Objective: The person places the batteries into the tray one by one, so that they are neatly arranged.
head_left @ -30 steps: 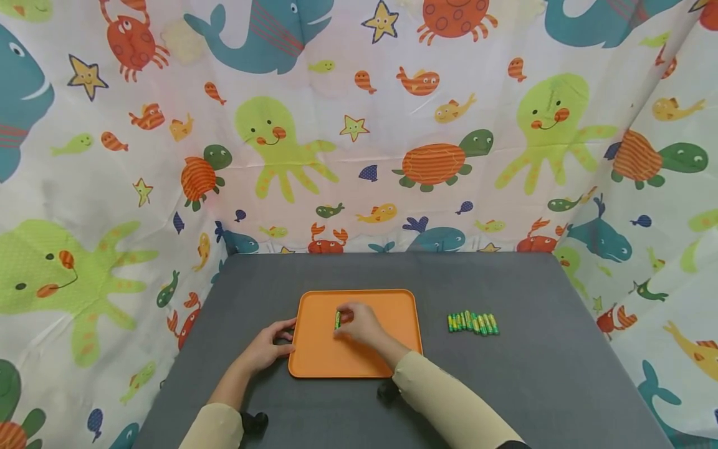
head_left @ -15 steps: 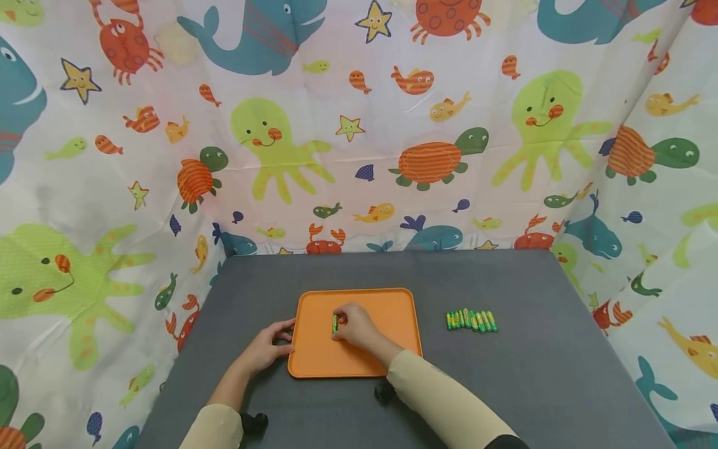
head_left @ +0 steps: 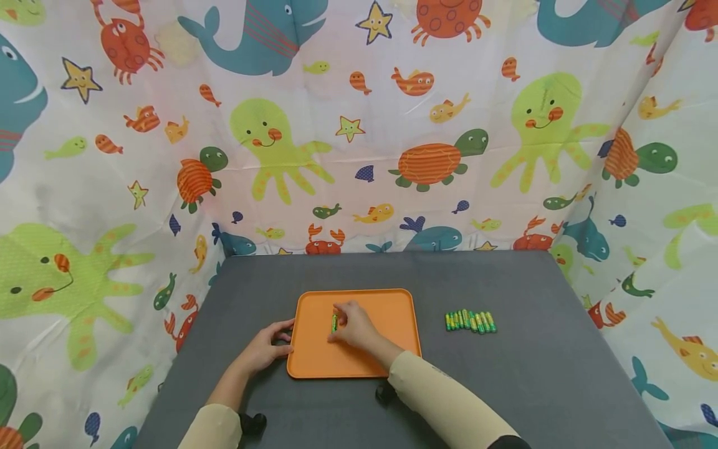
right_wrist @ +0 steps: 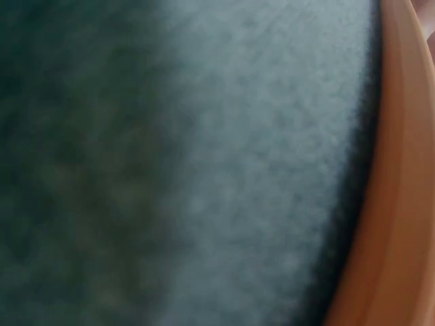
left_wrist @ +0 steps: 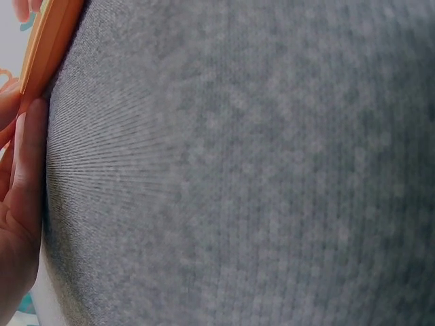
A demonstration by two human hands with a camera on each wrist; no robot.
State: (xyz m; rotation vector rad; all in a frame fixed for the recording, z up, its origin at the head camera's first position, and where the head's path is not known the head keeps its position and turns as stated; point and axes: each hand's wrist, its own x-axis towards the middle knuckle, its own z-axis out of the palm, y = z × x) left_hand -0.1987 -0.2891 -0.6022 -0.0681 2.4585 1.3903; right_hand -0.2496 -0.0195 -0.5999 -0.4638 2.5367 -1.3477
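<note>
My right hand [head_left: 356,327] is over the left half of the orange tray [head_left: 381,305], thumb and index finger pinching a small green-and-yellow battery [head_left: 334,323]. The battery stands nearly upright in the head view, partly covered by the fingers. My left hand [head_left: 260,350] rests against the tray's left edge, thumb and index finger spread apart. In the left wrist view the fingers of the left hand [left_wrist: 24,176] touch the tray's rim [left_wrist: 53,41]. Only the tray's rim [right_wrist: 401,170] and a sliver of skin show in the right wrist view.
Right of the tray, a row of several green-and-yellow batteries [head_left: 471,322] lies side by side on the grey table [head_left: 505,386]. A curtain [head_left: 359,174] printed with sea animals surrounds the table at the back and sides.
Over the last second my right hand has shifted slightly left and lowered the battery a little toward the tray. The left hand keeps its place at the tray's edge.
</note>
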